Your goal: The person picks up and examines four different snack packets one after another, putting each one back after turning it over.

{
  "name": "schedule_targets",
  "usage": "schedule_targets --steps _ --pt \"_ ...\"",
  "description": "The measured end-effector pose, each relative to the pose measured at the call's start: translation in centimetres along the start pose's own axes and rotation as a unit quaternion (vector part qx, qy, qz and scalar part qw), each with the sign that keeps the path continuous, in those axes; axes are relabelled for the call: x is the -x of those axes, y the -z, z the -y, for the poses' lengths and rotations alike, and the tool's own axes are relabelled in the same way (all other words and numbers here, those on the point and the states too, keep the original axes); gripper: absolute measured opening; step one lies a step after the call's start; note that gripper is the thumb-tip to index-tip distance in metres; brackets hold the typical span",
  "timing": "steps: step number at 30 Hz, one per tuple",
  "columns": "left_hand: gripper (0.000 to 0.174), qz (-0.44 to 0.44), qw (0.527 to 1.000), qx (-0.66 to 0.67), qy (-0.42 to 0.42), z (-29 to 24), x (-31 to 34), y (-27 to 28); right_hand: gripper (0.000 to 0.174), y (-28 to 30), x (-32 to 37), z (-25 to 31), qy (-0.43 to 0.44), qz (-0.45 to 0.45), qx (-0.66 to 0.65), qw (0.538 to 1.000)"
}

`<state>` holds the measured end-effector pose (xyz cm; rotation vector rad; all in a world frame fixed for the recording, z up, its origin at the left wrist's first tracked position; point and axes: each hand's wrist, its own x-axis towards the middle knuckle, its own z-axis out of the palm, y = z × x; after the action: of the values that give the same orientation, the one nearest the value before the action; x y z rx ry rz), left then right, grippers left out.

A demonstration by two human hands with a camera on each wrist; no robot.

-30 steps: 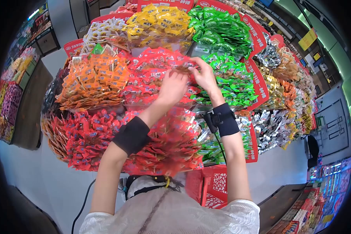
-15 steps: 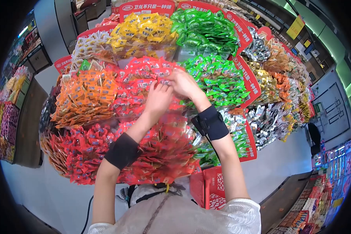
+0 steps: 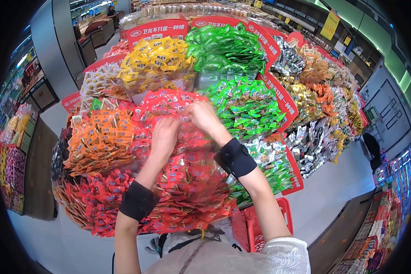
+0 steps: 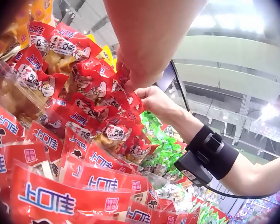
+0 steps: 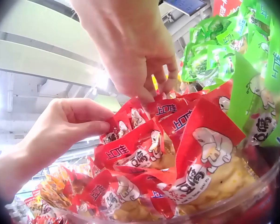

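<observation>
My left hand (image 3: 165,131) is over a heap of red dried-tofu snack packets (image 5: 214,154) in the middle tier. Its thumb and index finger pinch the edge of a red packet (image 5: 113,135), seen in the right wrist view. Just to the right and slightly higher, my right hand (image 3: 202,117) reaches down into the same heap. Its curled fingertips pinch the top of another red packet (image 5: 143,106), and the other fingers hang over the heap. In the left wrist view, the left forearm hides most of the left fingers.
Green packets (image 3: 246,107) flank the red heap on the right, orange packets (image 3: 100,137) on the left. Yellow packets (image 3: 157,57) stand behind. A clear bin rim (image 5: 252,198) edges the heap. More red packets (image 3: 192,192) lie in front, above a red shopping basket (image 3: 285,212).
The head view has tilted up, so the display sits lower and further left. Both hands stay at the red heap, with the right hand now slightly further from the left.
</observation>
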<state>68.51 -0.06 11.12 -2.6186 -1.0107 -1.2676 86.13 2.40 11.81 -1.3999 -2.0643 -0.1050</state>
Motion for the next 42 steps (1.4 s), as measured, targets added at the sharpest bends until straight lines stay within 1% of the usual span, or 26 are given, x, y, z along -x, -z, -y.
schedule_targets --steps 3,6,9,10,13,16,19,20,23,24,27,30,33,34,36,37,39,40,41,42 --pt "0.022 -0.010 1.000 0.005 -0.005 0.1 0.0 -0.2 0.007 0.2 -0.3 0.3 -0.034 0.025 0.015 0.999" --pt "0.021 -0.019 1.000 0.012 -0.016 0.1 -0.1 -0.2 0.014 0.0 -0.5 1.0 -0.059 0.070 0.059 0.994" --pt "0.020 -0.022 0.999 0.016 -0.020 0.1 0.0 -0.1 0.014 -0.8 -0.6 1.4 -0.054 0.051 0.088 0.993" --pt "0.020 -0.023 0.999 0.017 -0.021 0.1 0.1 -0.1 0.014 -0.7 -0.4 1.4 -0.066 0.061 0.069 0.994" --pt "0.011 -0.027 0.999 0.014 -0.023 0.1 0.1 -0.2 0.014 -0.8 -0.2 1.1 -0.071 0.046 0.036 0.996" --pt "0.017 -0.022 0.999 0.012 -0.024 0.0 0.0 -0.1 0.007 -1.7 0.0 0.4 -0.057 0.012 0.025 0.998" --pt "0.010 -0.024 0.999 -0.002 -0.038 -0.3 0.0 0.1 0.014 -0.8 0.4 1.0 -0.082 0.030 0.027 0.996" --pt "0.011 -0.010 1.000 0.000 -0.029 -0.3 0.1 0.1 0.012 -0.5 0.5 1.3 -0.100 0.047 0.030 0.993" --pt "0.015 -0.013 0.999 -0.012 -0.041 -0.7 0.3 0.6 0.013 0.4 1.4 1.7 -0.100 0.037 -0.007 0.994" --pt "0.019 -0.022 0.999 -0.013 -0.030 -1.1 0.5 0.9 0.018 0.7 2.1 1.8 -0.059 -0.031 -0.020 0.998" --pt "0.021 -0.058 0.998 0.005 -0.031 -3.3 1.7 3.0 0.019 2.7 4.1 2.7 -0.051 -0.150 -0.073 0.985" --pt "0.021 -0.028 0.999 0.030 -0.025 -5.0 4.4 4.0 0.019 4.7 6.8 3.4 -0.013 -0.167 -0.079 0.983" --pt "0.022 0.023 0.998 0.062 -0.017 -6.0 7.2 3.8 0.018 5.4 9.3 3.6 -0.021 -0.135 -0.099 0.986" --pt "0.022 0.044 0.996 0.072 -0.014 -6.3 8.1 3.7 0.016 5.6 10.0 3.6 -0.036 -0.123 -0.101 0.987" --pt "0.022 0.070 0.991 0.117 -0.003 -7.1 9.4 4.0 0.014 5.9 10.9 2.9 -0.046 -0.126 -0.085 0.987" --pt "0.023 0.083 0.987 0.140 0.002 -7.5 9.7 4.3 0.014 6.3 11.1 2.5 -0.051 -0.128 -0.077 0.987" --pt "0.023 0.091 0.984 0.150 0.017 -8.3 9.9 5.3 0.013 8.0 10.7 0.9 -0.044 -0.155 -0.008 0.987" --pt "0.024 0.097 0.982 0.160 0.025 -8.4 10.1 5.5 0.014 9.1 10.1 -0.1 -0.068 -0.169 0.016 0.983" --pt "0.026 0.103 0.979 0.170 0.034 -8.5 10.3 5.6 0.013 10.2 9.4 -1.9 -0.084 -0.183 0.011 0.979" --pt "0.026 0.107 0.979 0.170 0.039 -8.5 10.5 5.6 0.013 11.6 8.2 -3.8 -0.079 -0.205 0.051 0.974"
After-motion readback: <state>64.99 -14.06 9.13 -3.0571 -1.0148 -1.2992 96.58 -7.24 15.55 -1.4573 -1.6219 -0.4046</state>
